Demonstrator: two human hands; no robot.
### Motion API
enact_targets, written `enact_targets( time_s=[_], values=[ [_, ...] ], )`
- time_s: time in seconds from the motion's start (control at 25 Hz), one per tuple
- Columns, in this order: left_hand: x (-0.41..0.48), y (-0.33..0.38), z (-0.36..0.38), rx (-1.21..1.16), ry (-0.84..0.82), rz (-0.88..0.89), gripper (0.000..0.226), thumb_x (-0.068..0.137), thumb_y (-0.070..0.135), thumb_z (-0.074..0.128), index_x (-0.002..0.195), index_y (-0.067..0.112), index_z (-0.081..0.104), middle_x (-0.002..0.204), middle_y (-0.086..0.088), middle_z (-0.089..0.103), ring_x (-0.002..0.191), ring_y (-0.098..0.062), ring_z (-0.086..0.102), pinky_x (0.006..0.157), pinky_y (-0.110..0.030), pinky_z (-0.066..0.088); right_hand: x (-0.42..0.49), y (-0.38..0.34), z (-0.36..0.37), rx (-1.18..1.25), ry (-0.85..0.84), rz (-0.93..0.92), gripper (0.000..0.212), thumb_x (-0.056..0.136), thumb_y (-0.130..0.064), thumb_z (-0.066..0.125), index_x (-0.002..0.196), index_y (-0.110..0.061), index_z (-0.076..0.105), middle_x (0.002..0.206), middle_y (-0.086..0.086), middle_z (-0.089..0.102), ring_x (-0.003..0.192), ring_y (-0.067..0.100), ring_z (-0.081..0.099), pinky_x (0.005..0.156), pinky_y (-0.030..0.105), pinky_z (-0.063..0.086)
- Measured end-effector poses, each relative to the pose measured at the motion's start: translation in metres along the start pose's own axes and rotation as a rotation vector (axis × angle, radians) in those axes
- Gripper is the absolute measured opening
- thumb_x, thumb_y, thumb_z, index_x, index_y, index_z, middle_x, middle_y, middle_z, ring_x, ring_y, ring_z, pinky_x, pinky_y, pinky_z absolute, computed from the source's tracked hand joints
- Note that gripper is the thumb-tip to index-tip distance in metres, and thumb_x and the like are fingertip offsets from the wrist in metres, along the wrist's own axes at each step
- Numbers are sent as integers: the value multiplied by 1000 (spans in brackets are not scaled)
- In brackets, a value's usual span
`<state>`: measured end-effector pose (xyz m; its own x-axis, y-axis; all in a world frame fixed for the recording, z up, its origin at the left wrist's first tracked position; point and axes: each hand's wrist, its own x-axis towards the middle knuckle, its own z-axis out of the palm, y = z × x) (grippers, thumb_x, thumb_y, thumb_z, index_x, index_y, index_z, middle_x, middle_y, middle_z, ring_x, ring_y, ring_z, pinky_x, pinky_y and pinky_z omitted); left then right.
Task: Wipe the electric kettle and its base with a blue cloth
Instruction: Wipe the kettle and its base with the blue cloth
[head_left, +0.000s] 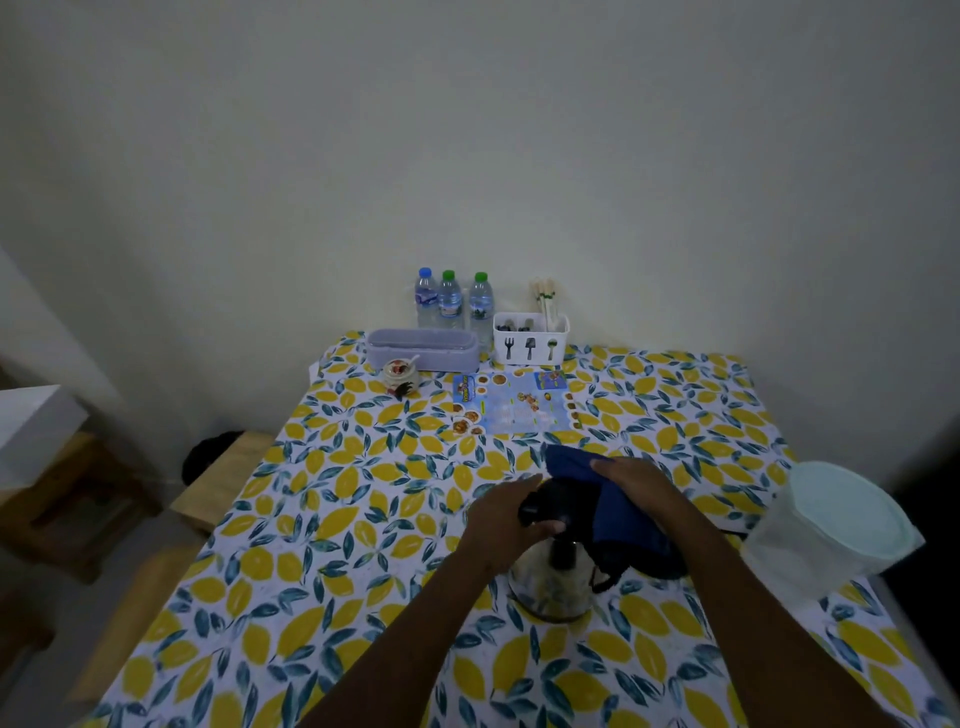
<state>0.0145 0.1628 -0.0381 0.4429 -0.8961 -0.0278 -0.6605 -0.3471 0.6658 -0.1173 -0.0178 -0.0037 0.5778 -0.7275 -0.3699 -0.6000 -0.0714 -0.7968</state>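
A shiny steel electric kettle (550, 590) with a black lid and handle stands on the lemon-patterned tablecloth (332, 519), near the front middle. My left hand (506, 514) grips the black handle at the kettle's top. My right hand (631, 480) presses a blue cloth (618, 512) against the kettle's upper right side; the cloth drapes over the lid and hides it. A black base (670, 566) shows partly behind the kettle at its right, mostly hidden by the cloth and my forearm.
A clear plastic container with a pale lid (836, 530) sits at the right edge. At the back stand three water bottles (451, 301), a lilac box (422, 349), a white cutlery holder (531, 338), a small jar (399, 371) and a menu card (514, 402). Wooden stools (218, 483) stand left.
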Motion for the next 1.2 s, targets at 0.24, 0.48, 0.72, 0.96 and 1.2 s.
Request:
enact_targets(
  time_s=[0.24,0.48,0.72,0.96,1.2],
  values=[
    [6,-3,15,43,110,101,86,71,73,58,137,19,48,126,-6,64,118,-24,58,99,-35,44,14,45,16,394,-71,217,44,89,-40,61,119,-8,63,117,18,65,103,38,62,96,52,49],
    [5,4,11,-9,135,127,102,63,90,42,134,17,53,123,-6,67,113,-21,62,97,-37,50,37,59,19,621,-214,299,43,91,-35,60,122,-5,60,100,17,68,85,34,64,69,40,49],
    [3,8,9,-43,88,67,105,58,88,49,136,19,51,128,-6,64,119,-22,58,101,-43,46,24,93,41,854,-94,297,46,91,-35,59,125,-3,59,110,21,66,99,39,62,89,50,50],
    [3,8,9,-28,99,62,109,54,89,48,137,18,50,130,-6,62,121,-22,56,103,-36,42,-20,102,106,978,466,345,48,98,-38,43,126,0,53,104,17,60,99,40,59,82,52,51],
    [3,1,12,12,113,83,89,65,71,60,137,19,50,130,-7,62,120,-24,55,101,-35,41,-40,63,169,856,573,674,64,98,-47,37,146,-6,27,149,24,36,126,46,44,104,59,38]
  ],
)
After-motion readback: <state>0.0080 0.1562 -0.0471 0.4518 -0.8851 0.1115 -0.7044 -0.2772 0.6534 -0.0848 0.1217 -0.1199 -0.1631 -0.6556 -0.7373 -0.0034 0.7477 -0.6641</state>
